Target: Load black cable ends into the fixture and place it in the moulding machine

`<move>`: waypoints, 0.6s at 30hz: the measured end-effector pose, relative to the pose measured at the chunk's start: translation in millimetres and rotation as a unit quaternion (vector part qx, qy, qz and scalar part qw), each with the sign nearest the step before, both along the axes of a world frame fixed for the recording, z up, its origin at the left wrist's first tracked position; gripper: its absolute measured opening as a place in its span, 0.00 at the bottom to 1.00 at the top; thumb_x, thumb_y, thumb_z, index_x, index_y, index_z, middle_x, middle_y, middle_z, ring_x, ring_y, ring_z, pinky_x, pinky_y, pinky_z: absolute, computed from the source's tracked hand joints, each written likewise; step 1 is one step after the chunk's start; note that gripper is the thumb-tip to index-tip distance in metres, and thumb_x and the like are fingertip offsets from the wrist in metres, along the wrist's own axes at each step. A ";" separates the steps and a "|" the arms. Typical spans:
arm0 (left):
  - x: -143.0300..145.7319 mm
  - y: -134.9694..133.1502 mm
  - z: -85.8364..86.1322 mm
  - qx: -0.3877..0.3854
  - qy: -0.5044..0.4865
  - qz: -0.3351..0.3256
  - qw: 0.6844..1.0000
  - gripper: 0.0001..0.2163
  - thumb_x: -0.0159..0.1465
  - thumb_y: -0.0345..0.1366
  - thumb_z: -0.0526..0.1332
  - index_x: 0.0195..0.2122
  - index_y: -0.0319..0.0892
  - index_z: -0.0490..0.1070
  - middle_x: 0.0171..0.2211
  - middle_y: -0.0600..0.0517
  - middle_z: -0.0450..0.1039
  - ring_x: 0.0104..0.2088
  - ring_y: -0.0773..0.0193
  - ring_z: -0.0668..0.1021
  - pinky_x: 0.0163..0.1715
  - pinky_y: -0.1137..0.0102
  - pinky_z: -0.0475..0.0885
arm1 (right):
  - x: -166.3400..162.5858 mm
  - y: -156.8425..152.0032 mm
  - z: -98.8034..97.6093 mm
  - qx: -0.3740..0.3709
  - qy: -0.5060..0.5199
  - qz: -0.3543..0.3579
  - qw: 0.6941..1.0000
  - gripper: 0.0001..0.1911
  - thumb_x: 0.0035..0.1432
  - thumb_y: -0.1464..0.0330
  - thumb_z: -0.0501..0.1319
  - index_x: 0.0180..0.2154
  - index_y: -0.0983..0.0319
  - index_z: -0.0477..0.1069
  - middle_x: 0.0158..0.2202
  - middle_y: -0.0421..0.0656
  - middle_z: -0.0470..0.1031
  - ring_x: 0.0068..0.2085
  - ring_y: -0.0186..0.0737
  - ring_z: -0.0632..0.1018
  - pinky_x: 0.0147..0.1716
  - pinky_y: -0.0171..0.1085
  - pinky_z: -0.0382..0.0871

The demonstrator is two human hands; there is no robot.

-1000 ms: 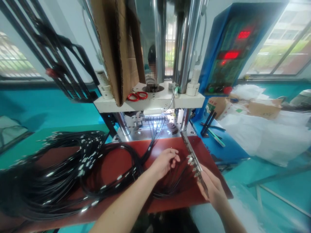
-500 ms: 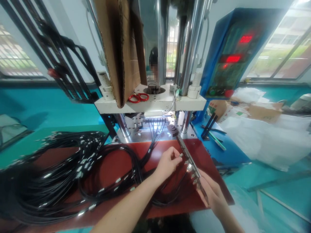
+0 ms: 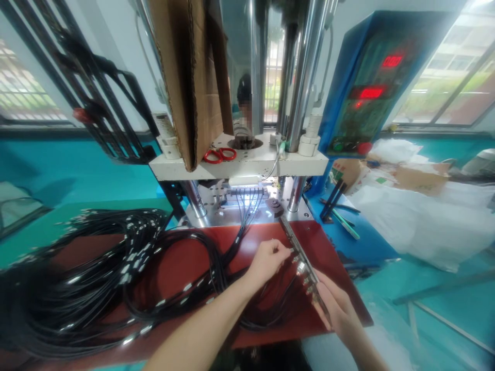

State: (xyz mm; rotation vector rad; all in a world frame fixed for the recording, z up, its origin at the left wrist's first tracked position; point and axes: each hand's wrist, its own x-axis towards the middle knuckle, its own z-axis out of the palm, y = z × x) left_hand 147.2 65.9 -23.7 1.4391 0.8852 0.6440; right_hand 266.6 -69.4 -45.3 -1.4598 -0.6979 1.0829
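My right hand [image 3: 337,305] grips the near end of a long narrow metal fixture bar [image 3: 299,257] that slants up toward the press. Several metal cable ends sit along the bar's left side. My left hand [image 3: 267,259] pinches a small metal connector on a black cable and holds it against the bar. Black cables [image 3: 270,293] loop under both hands on the red work plate [image 3: 185,257].
A big heap of black cables [image 3: 77,278] with metal ends fills the left of the plate. Behind stands a vertical press [image 3: 247,159] with red scissors [image 3: 218,154], a cardboard sheet [image 3: 193,77] and cables in its lit mould [image 3: 247,193]. A blue control box [image 3: 367,77] and white bags [image 3: 417,206] are right.
My left hand rose from the cables on the plate with a connector and brought it to the bar's side. My right hand kept holding the bar, which shifted slightly left.
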 end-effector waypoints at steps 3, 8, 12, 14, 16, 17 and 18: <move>3.0 0.2 4.0 -0.064 -0.029 0.007 0.997 0.09 0.50 0.38 0.58 0.19 0.40 0.60 0.11 0.60 0.57 0.11 0.75 0.57 0.12 0.76 0.49 | 0.3 0.7 -1.1 0.006 -0.003 0.008 1.000 0.32 0.50 0.50 0.58 0.51 0.63 0.64 0.17 0.35 0.63 0.13 0.26 0.57 0.11 0.28 0.54; 4.5 0.9 4.9 -0.068 -0.034 0.016 0.997 0.09 0.49 0.37 0.57 0.18 0.40 0.59 0.11 0.60 0.57 0.10 0.75 0.57 0.12 0.76 0.48 | 0.5 2.1 -0.5 0.018 -0.017 0.018 1.000 0.31 0.50 0.50 0.58 0.51 0.62 0.66 0.18 0.37 0.65 0.13 0.28 0.59 0.11 0.29 0.58; 5.4 4.5 1.1 -0.006 0.005 0.021 1.000 0.09 0.52 0.36 0.56 0.18 0.40 0.59 0.12 0.59 0.58 0.13 0.74 0.60 0.15 0.76 0.53 | 1.6 3.4 -6.4 0.023 -0.026 0.033 0.999 0.31 0.51 0.50 0.57 0.52 0.61 0.65 0.20 0.39 0.68 0.17 0.32 0.66 0.16 0.31 0.64; 3.5 5.0 4.8 0.073 0.050 0.011 0.996 0.09 0.54 0.35 0.54 0.19 0.40 0.60 0.15 0.58 0.60 0.16 0.72 0.63 0.19 0.75 0.58 | 2.8 4.1 -10.8 0.026 -0.033 0.042 0.998 0.30 0.52 0.50 0.57 0.52 0.60 0.65 0.21 0.40 0.68 0.20 0.34 0.68 0.18 0.31 0.67; -1.3 2.1 14.7 0.169 0.109 -0.014 0.980 0.08 0.57 0.35 0.53 0.22 0.40 0.62 0.19 0.56 0.64 0.22 0.69 0.67 0.25 0.73 0.62 | 3.4 4.6 -12.9 0.026 -0.021 0.043 0.999 0.29 0.52 0.51 0.57 0.52 0.60 0.65 0.24 0.41 0.70 0.22 0.35 0.70 0.20 0.31 0.68; -4.6 -1.1 21.2 0.223 0.139 -0.018 0.965 0.07 0.58 0.35 0.53 0.24 0.40 0.63 0.23 0.54 0.66 0.26 0.67 0.69 0.28 0.72 0.63 | 3.2 4.7 -12.5 0.028 -0.006 0.038 0.999 0.28 0.52 0.52 0.58 0.51 0.60 0.66 0.26 0.42 0.71 0.24 0.35 0.71 0.21 0.31 0.68; -8.1 -5.2 28.1 0.280 0.167 -0.014 0.945 0.06 0.59 0.35 0.53 0.27 0.40 0.64 0.27 0.53 0.67 0.30 0.65 0.69 0.32 0.70 0.64 | 2.5 4.6 -11.0 0.031 0.011 0.029 0.999 0.28 0.51 0.52 0.58 0.50 0.60 0.66 0.28 0.43 0.72 0.25 0.35 0.71 0.22 0.31 0.69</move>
